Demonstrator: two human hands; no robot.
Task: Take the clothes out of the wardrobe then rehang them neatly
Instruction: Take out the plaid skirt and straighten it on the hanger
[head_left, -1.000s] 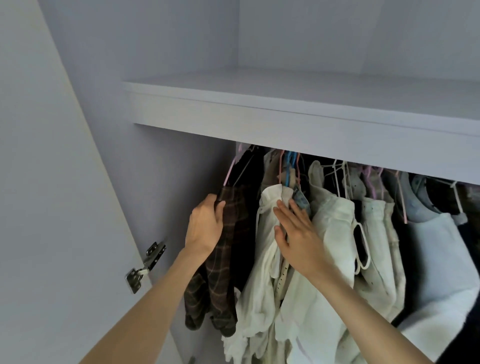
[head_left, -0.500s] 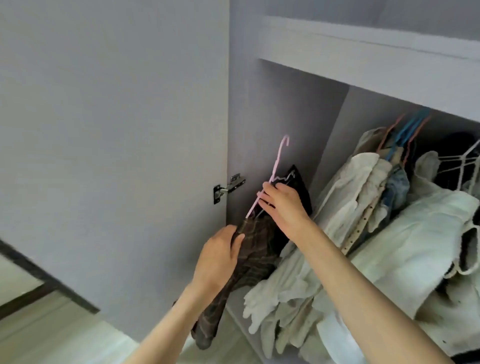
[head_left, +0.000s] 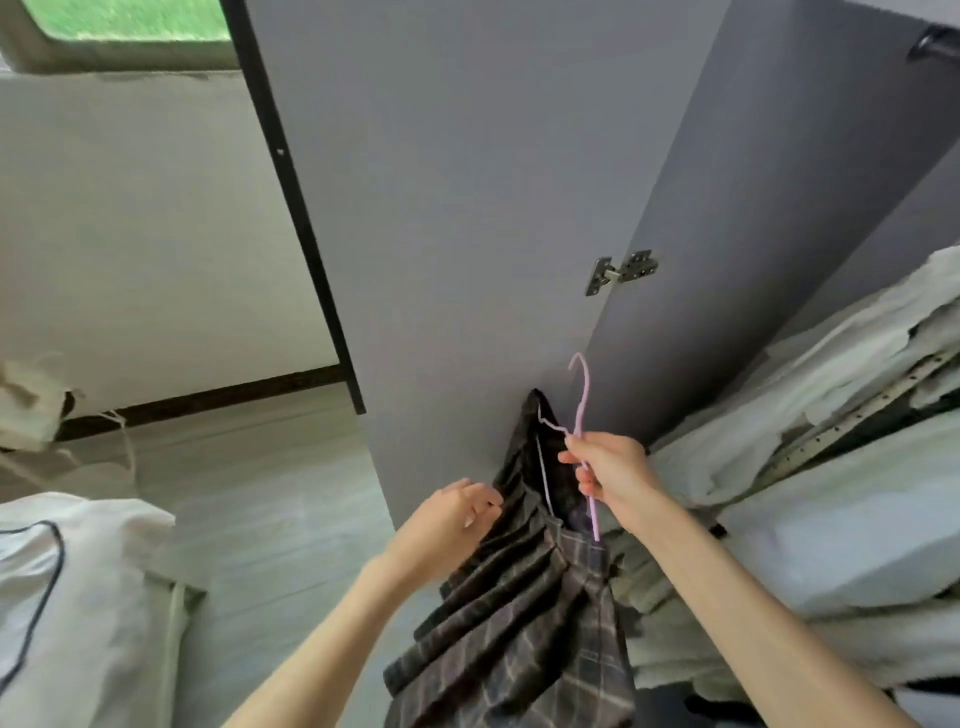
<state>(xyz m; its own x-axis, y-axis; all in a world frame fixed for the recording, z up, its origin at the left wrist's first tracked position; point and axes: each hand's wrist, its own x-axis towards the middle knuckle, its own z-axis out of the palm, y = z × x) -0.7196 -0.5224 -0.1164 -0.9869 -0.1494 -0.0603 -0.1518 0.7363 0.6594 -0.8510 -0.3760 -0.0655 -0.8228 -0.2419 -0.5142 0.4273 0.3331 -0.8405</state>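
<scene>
The skirt (head_left: 524, 597) is now clear of the wardrobe, lower than before; right hand (head_left: 610, 475) grips its hanger (head_left: 583, 415), left hand (head_left: 447, 519) pinches the waistband.

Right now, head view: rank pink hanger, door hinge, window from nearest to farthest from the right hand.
1. Pink hanger: held in the right hand, hook pointing up.
2. Door hinge: above the hand, on the wardrobe door's edge.
3. Window: far upper left, beyond the door.

Dark brown plaid skirt (head_left: 524, 597), pink hanger (head_left: 582, 410), grey wardrobe door (head_left: 493, 208).
</scene>
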